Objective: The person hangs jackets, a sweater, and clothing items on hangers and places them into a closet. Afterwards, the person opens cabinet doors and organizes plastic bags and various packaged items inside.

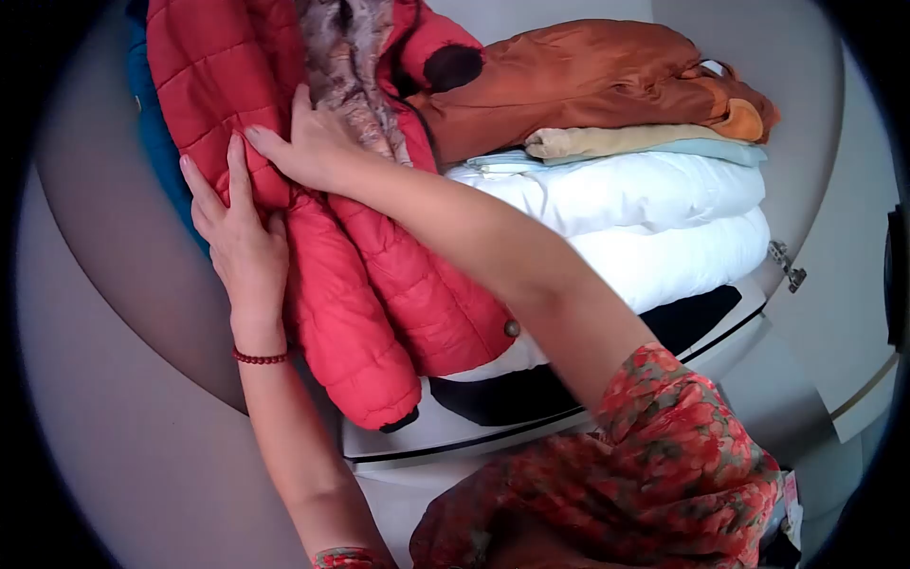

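Observation:
A red quilted jacket (346,313) with a patterned lining and dark cuffs lies in front of me, one sleeve hanging toward the near edge. My left hand (242,242), a red bead bracelet at its wrist, rests on the jacket's left side with fingers stretched and apart. Just above and to the right, my right hand (313,147) presses on the jacket near the lining, thumb and forefinger spread; its other fingers are hidden. The right forearm crosses over the jacket and the white bedding (654,194).
Right of the jacket, a folded brown jacket (569,81) and a beige cloth (626,140) top the white bedding. Blue fabric (156,123) shows behind the red jacket. A cabinet door (834,313) with a metal hinge (789,267) stands open at right.

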{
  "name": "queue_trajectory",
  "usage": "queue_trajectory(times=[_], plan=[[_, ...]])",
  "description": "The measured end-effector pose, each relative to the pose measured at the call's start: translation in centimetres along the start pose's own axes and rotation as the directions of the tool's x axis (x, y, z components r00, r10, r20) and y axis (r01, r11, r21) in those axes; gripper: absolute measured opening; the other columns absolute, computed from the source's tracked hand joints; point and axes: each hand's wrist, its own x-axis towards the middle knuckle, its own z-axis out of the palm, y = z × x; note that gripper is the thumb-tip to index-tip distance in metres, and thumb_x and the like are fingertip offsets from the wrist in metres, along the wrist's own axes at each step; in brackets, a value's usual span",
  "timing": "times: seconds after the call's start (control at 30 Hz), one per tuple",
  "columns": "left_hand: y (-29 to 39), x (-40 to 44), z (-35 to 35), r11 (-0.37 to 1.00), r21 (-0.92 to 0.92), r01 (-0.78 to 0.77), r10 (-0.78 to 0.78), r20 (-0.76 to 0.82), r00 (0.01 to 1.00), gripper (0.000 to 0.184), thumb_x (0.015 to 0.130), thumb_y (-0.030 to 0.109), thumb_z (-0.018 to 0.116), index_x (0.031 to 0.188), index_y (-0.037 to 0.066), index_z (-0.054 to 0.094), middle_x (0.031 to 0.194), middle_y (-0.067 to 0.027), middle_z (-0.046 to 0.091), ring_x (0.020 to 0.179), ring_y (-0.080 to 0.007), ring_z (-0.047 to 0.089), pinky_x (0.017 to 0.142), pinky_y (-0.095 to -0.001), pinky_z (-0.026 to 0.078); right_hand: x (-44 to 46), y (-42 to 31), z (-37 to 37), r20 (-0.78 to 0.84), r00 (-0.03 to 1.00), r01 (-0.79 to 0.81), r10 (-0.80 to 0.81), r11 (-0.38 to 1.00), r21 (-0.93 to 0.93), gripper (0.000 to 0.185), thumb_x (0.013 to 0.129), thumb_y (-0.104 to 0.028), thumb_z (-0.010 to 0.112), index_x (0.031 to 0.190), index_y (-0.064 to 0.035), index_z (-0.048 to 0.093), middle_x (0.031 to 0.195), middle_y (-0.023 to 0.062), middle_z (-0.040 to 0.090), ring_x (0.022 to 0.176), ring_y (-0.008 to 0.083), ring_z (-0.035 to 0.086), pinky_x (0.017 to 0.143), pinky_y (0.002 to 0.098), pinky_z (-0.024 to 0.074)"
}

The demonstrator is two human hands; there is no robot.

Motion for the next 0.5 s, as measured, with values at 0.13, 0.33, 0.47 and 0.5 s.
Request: queue_trajectory(times=[0.13, 0.33, 0.47, 0.5], plan=[[-0.1, -0.4, 1.1, 0.993, 0.1, -0.069, 0.085, -0.164, 0.983, 0.086, 0.065, -0.008, 0.06, 0.14, 0.027, 0.035, 0.146, -0.0223, 0.016, 0.118, -0.044, 0.037, 0.089, -0.0464, 0.045, -2.5, 1.9, -5.2, -0.163, 0.949, 0.073, -0.268, 0.694, -0.716, 0.098, 0.071, -0.041, 0.067, 0.138, 0.0075, 0.014, 0.138, 0.035, 0.02, 0.125, 0.0522, 0.023, 0.098, 0.0592, 0.0268], [2.4, -1.2, 1.8, 0.982, 0.19, -0.014, 0.064, -0.257, 0.964, 0.077, 0.068, -0.007, 0.052, 0.138, 0.022, 0.039, 0.144, -0.0256, 0.02, 0.125, -0.0465, 0.027, 0.087, -0.0528, 0.037, 6.5, 7.1, -8.1, -0.371, 0.898, -0.374, 0.237, 0.855, -0.358, 0.11, 0.067, -0.039, 0.073, 0.142, 0.0034, 0.004, 0.144, 0.0351, 0.006, 0.13, 0.0491, 0.02, 0.104, 0.0484, 0.0289], [4.6, -3.3, 1.5, 0.967, 0.136, -0.217, 0.242, -0.205, 0.948, 0.057, 0.073, 0.006, 0.057, 0.127, 0.021, 0.053, 0.147, -0.0155, 0.025, 0.132, -0.0436, 0.021, 0.1, -0.0629, 0.017, 10.3, 11.2, -4.5, 0.018, 0.958, -0.287, 0.286, 0.958, 0.022, 0.1, 0.08, -0.04, 0.058, 0.138, 0.0102, -0.006, 0.145, 0.0286, 0.016, 0.131, 0.0355, 0.028, 0.106, 0.0404, 0.0269], [5.4, -4.1, 1.1, 0.94, 0.081, -0.331, 0.339, -0.122, 0.933, 0.053, 0.073, 0.01, 0.06, 0.124, 0.021, 0.056, 0.147, -0.011, 0.027, 0.134, -0.0416, 0.02, 0.101, -0.066, 0.011, 9.7, 11.0, -3.1, 0.093, 0.947, -0.321, 0.308, 0.924, 0.207, 0.097, 0.084, -0.044, 0.053, 0.14, 0.0077, -0.007, 0.147, 0.0248, 0.017, 0.132, 0.0313, 0.029, 0.107, 0.0378, 0.0258]])
